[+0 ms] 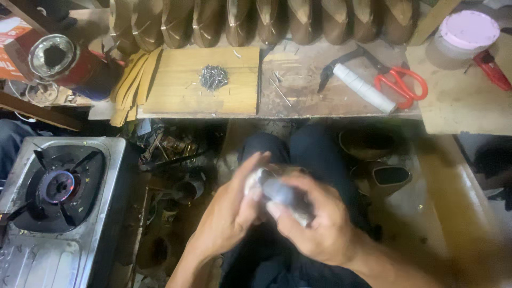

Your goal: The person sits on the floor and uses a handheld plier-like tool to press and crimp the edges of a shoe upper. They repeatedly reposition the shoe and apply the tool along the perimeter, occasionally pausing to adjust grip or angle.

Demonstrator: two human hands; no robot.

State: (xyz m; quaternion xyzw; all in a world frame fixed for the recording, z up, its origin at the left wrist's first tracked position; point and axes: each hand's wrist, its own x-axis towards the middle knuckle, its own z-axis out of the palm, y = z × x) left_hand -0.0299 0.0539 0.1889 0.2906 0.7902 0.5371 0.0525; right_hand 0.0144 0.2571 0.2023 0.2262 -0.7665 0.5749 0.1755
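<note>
Seated at a low table [298,101], a person closes both the left hand [229,213] and right hand [320,224] around a blurred grey object [280,193] above the lap, near a lit gas stove [58,186], red-handled scissors [397,82] and nails [213,77].

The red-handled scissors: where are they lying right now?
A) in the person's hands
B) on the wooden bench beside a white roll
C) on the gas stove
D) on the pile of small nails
B: the red-handled scissors lie on the wooden bench beside the white roll, far from both hands.
</note>
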